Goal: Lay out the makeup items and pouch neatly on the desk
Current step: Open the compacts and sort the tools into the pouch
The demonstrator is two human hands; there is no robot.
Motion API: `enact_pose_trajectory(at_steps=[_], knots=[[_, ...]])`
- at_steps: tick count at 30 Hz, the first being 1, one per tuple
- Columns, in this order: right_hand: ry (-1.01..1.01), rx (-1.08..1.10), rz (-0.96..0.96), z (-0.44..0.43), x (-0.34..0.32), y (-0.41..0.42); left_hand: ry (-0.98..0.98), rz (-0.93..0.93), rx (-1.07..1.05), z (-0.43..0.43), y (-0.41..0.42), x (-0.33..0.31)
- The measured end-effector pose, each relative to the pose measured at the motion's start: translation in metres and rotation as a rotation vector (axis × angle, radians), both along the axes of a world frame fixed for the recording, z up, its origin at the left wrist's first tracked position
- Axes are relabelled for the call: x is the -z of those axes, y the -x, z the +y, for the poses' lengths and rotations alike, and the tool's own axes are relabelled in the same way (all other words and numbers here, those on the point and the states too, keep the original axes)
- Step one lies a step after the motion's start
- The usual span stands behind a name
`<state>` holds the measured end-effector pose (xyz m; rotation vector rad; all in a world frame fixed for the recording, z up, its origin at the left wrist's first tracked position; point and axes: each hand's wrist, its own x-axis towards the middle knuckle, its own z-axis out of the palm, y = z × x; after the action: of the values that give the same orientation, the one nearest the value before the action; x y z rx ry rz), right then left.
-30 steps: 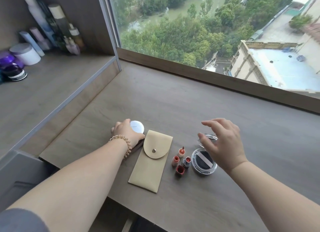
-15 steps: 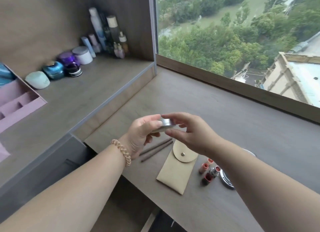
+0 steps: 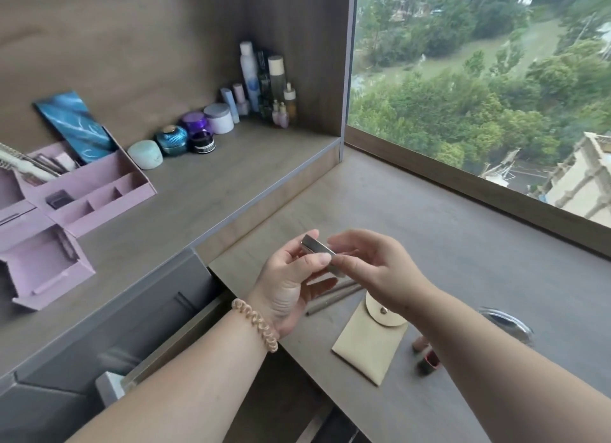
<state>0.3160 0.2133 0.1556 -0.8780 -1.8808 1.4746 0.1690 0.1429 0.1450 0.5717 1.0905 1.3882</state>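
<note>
Holding compact (image 3: pixel 319 251), both hands (image 3: pixel 330 277), above desk (image 3: pixel 429 231)

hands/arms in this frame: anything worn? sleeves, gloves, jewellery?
Both forearms are bare, with no sleeves in view and no gloves. The left hand has a beige spiral coil band around its wrist, like a coiled hair tie. The right hand shows no rings, watch or band. Fingernails look short and unpainted.

Your pouch (image 3: pixel 368 343) lies on the desk (image 3: pixel 463 244), two pencils (image 3: pixel 334 297) just left of it. Lipsticks (image 3: pixel 426 356) sit right, compact (image 3: pixel 507 323) beyond them.
</note>
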Motion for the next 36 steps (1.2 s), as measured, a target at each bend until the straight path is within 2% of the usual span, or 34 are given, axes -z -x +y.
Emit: enact_pose_trajectory(at_steps=[3, 8, 9, 13, 17, 23, 32, 36], knots=[[0.026, -0.137, -0.084, 0.002, -0.004, 0.000, 0.016, 0.111, 0.037, -0.005, 0.005, 0.001], [-0.061, -0.209, -0.230, 0.003, -0.011, 0.000, -0.026, 0.181, 0.062, -0.007, 0.006, -0.001], [-0.119, -0.211, -0.271, 0.001, -0.013, 0.000, -0.029, 0.164, 0.058, -0.006, 0.005, -0.002], [-0.554, -0.188, -0.500, -0.003, -0.014, 0.000, -0.023, 0.035, 0.039, -0.003, -0.004, -0.001], [-0.647, -0.120, -0.522, -0.007, -0.004, -0.002, 0.006, -0.024, 0.000, 0.001, -0.015, 0.002], [-0.589, -0.064, -0.494, -0.005, 0.004, -0.015, 0.004, -0.081, 0.030, 0.006, -0.027, 0.009], [-0.651, -0.042, -0.379, -0.008, 0.015, -0.028, -0.002, -0.241, 0.044, 0.005, -0.033, 0.015], [-0.498, -0.021, -0.324, -0.010, 0.010, -0.032, -0.014, -0.223, 0.051, 0.003, -0.034, 0.012]])
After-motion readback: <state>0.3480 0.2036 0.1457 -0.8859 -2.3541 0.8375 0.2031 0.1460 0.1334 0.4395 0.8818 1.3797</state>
